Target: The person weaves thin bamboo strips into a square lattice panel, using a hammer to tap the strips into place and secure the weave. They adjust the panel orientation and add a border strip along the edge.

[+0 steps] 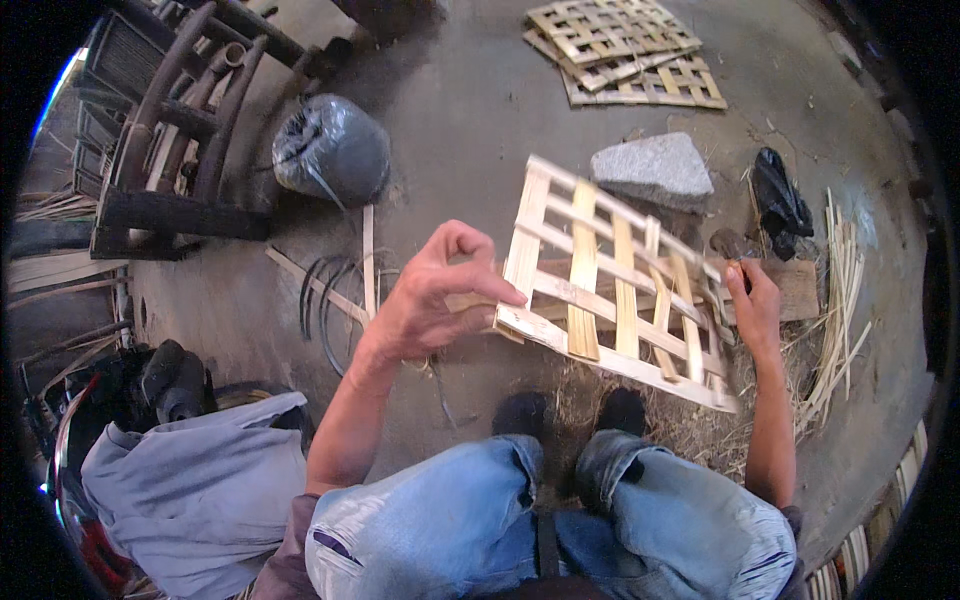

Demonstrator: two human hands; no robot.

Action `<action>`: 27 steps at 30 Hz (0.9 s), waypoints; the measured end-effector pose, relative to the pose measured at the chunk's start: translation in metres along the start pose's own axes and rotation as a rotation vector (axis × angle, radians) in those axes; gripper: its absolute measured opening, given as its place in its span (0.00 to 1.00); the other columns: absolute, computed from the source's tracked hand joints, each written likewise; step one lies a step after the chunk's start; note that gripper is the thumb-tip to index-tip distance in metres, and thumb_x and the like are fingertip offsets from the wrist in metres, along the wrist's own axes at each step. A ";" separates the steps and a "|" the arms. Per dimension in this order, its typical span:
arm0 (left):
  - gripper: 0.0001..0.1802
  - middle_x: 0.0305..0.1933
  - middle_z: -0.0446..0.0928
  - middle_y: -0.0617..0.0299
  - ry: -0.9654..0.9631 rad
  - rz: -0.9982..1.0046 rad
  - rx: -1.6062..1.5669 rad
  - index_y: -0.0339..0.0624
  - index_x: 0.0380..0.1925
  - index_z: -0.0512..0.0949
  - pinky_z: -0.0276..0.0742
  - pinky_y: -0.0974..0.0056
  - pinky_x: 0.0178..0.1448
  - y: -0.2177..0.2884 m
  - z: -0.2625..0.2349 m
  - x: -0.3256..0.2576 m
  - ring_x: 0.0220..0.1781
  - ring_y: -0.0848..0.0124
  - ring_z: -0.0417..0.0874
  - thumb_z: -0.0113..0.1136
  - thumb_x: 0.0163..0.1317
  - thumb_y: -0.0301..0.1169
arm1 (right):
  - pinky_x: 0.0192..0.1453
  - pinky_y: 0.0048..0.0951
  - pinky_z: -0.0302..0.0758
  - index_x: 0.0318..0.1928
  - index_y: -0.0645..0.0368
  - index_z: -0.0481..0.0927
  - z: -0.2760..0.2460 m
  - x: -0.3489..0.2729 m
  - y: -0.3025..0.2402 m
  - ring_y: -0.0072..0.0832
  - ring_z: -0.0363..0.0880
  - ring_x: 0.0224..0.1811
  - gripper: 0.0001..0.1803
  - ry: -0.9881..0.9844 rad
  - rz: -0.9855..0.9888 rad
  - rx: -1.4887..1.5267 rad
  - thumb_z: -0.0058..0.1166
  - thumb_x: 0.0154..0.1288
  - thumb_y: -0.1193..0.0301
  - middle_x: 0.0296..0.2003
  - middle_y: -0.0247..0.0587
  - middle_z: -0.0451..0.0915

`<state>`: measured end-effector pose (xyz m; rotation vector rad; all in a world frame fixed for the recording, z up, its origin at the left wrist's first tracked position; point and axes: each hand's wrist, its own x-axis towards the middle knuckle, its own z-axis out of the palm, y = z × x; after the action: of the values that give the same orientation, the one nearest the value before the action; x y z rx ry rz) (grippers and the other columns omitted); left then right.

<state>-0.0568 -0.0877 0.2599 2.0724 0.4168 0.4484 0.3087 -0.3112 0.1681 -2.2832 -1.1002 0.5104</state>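
Observation:
A square lattice panel woven from pale bamboo strips (583, 290) is held up, tilted, in front of my knees. My left hand (440, 290) pinches its left edge near the lower corner between thumb and fingers. At the panel's right edge my right hand (755, 310) is closed, thumb uppermost; its grip is partly hidden and the edge there is blurred. Just beyond that hand shows a brown rounded thing (735, 243) whose kind I cannot make out. A wooden board (795, 290) lies on the floor behind the panel.
Finished-looking woven panels (650, 85) are stacked at the far side. Nearer are a pale stone block (653, 168), a black plastic bag (780, 195) and loose bamboo strips (843, 300). To the left stand a wrapped grey bundle (335, 150), a dark wooden chair (180, 212) and a grey cloth (200, 490).

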 end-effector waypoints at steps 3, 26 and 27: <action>0.10 0.43 0.74 0.61 0.113 0.288 -0.124 0.46 0.37 0.82 0.73 0.55 0.59 -0.002 -0.002 0.019 0.48 0.66 0.77 0.68 0.60 0.37 | 0.42 0.33 0.73 0.48 0.68 0.78 -0.016 0.006 -0.010 0.34 0.78 0.33 0.16 0.062 -0.066 0.038 0.55 0.69 0.66 0.32 0.50 0.81; 0.15 0.43 0.80 0.60 0.508 -0.851 -0.720 0.37 0.49 0.75 0.80 0.63 0.49 -0.119 0.162 -0.016 0.42 0.71 0.82 0.53 0.73 0.38 | 0.36 0.35 0.73 0.47 0.64 0.76 0.025 -0.038 -0.066 0.35 0.77 0.28 0.15 -0.260 -0.083 0.175 0.48 0.74 0.63 0.30 0.48 0.80; 0.16 0.40 0.81 0.60 0.490 -0.855 -0.660 0.35 0.49 0.76 0.78 0.65 0.48 -0.120 0.163 -0.013 0.40 0.72 0.82 0.53 0.72 0.37 | 0.36 0.36 0.72 0.46 0.64 0.75 0.041 -0.038 -0.072 0.38 0.77 0.29 0.14 -0.290 -0.108 0.214 0.49 0.74 0.64 0.29 0.49 0.79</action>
<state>-0.0053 -0.1537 0.0745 0.9938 1.1947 0.4710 0.2214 -0.2920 0.1850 -1.9951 -1.2327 0.8916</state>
